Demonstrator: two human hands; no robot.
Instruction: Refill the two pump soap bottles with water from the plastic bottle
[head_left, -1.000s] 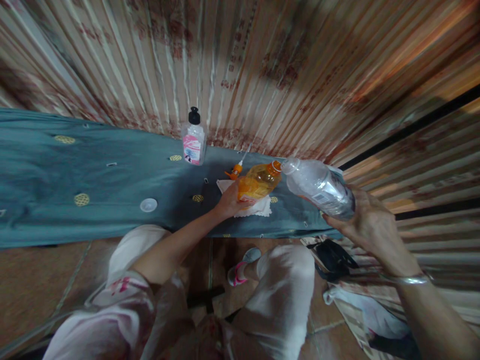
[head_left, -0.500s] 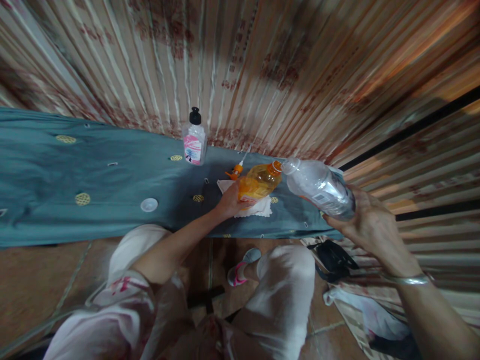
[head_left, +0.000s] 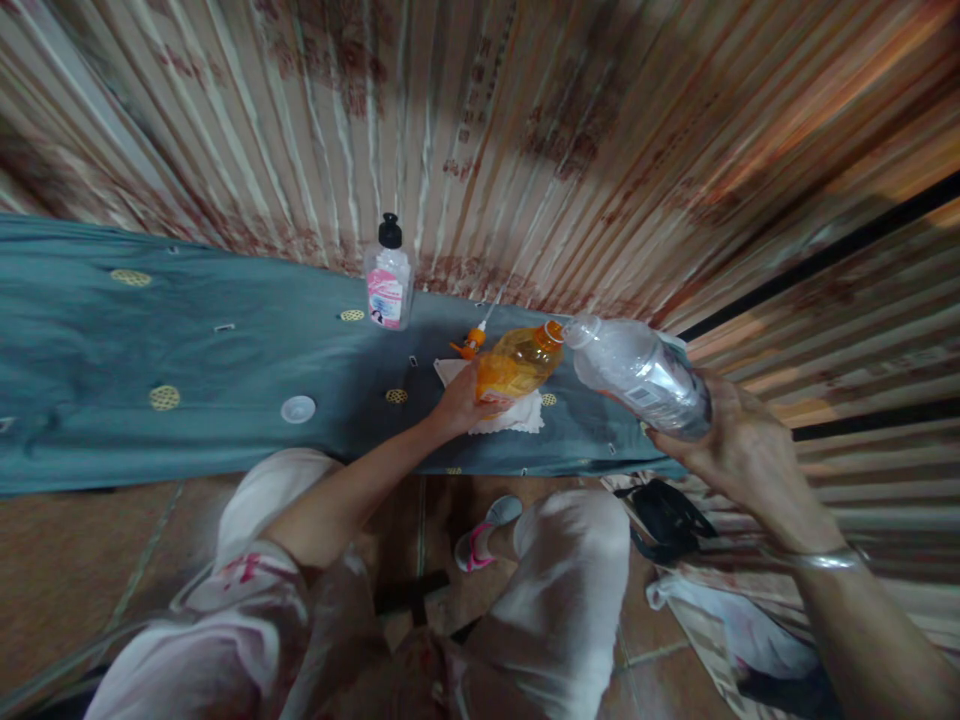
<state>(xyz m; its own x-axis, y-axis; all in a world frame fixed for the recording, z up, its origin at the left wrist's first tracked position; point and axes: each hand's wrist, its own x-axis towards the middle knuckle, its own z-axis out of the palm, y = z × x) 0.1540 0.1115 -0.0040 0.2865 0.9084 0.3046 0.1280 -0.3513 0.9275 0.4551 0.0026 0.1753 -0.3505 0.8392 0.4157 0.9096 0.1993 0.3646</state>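
Bottle in orange point(head_left: 519, 365), neck point(head_left: 553, 336) rightward, axis aslant, left fingers point(head_left: 469, 394) clamped round it, right fingers point(head_left: 684, 453) round leftward-pointing clear bottle point(head_left: 634, 372).

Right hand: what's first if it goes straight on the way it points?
Likely the translucent orange plastic bottle, met by the clear plastic bottle in the right hand; depth is unclear.

Looks like a home, though which room can't be told. Pleated, flower-patterned curtain point(head_left: 450, 120) hangs behind and along the right side, blue-green cloth point(head_left: 247, 350) with small yellow prints runs in a long narrow strip before it, and brown floor tiles point(head_left: 67, 560) show pale joints. Pink-labelled toiletry-type bottle point(head_left: 387, 295) stands on the cloth; loose fabric point(head_left: 750, 620) lies at lower right.
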